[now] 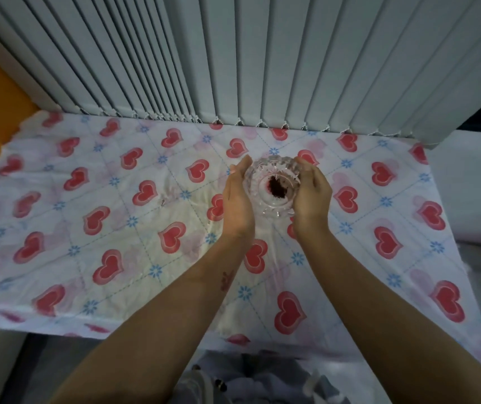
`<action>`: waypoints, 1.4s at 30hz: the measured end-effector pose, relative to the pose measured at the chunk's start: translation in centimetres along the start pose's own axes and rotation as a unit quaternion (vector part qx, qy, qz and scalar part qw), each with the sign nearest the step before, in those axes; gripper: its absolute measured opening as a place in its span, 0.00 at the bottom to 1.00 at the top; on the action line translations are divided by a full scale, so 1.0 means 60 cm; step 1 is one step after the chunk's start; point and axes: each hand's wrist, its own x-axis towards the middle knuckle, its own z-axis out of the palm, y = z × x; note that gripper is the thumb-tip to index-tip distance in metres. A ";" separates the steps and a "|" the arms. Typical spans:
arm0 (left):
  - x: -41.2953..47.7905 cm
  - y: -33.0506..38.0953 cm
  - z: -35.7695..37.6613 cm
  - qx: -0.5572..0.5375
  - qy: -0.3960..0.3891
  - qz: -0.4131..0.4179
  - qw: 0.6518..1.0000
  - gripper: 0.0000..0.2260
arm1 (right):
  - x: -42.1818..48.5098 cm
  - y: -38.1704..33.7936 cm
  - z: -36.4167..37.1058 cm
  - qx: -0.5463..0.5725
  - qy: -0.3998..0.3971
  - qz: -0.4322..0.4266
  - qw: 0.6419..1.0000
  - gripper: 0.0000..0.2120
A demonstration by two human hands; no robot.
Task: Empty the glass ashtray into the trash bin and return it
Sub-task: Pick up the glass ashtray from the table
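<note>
Hands frame the glass ashtray (272, 182) from both sides: the left hand (238, 196) cups its rim at 9 o'clock and the right hand (310, 196) cups it at 3 o'clock. The fingers (240, 167) of the left hand lie nearly straight along the glass, while those of the right curl round the far edge; both hands look half closed on the ashtray, though whether they press it or only touch it I cannot tell.

The ashtray sits near the middle of the desk (58, 217), which is covered by a cloth with red hearts, a little toward 12 o'clock where the grey blinds (233, 53) hang. Whether it rests on the cloth or is just off it is not clear. A dark clump of ash (275, 186) lies in the well, slightly toward 3 o'clock. No trash bin is in view.

The step in hand appears to be the pick-up. To do it well, the palms should squeeze evenly on opposite sides, since ribbed glass is likely heavy and slick. The lift should go straight up with the rim level, as the ash is loose and a tilt would spill it onto the pale cloth. Moving slowly should also keep air from stirring the ash.
</note>
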 end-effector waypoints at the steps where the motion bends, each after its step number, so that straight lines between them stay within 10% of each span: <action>1: -0.002 0.001 -0.006 -0.002 0.006 0.001 1.000 0.18 | -0.006 -0.001 0.000 0.004 -0.005 0.005 1.000 0.14; 25: -0.122 0.017 -0.165 -0.046 0.181 0.017 0.982 0.14 | -0.178 0.040 0.065 -0.083 -0.248 -0.021 0.965 0.15; 42: -0.465 0.005 -0.557 -0.126 0.354 0.098 0.921 0.10 | -0.627 0.181 0.195 -0.136 -0.456 -0.013 0.879 0.14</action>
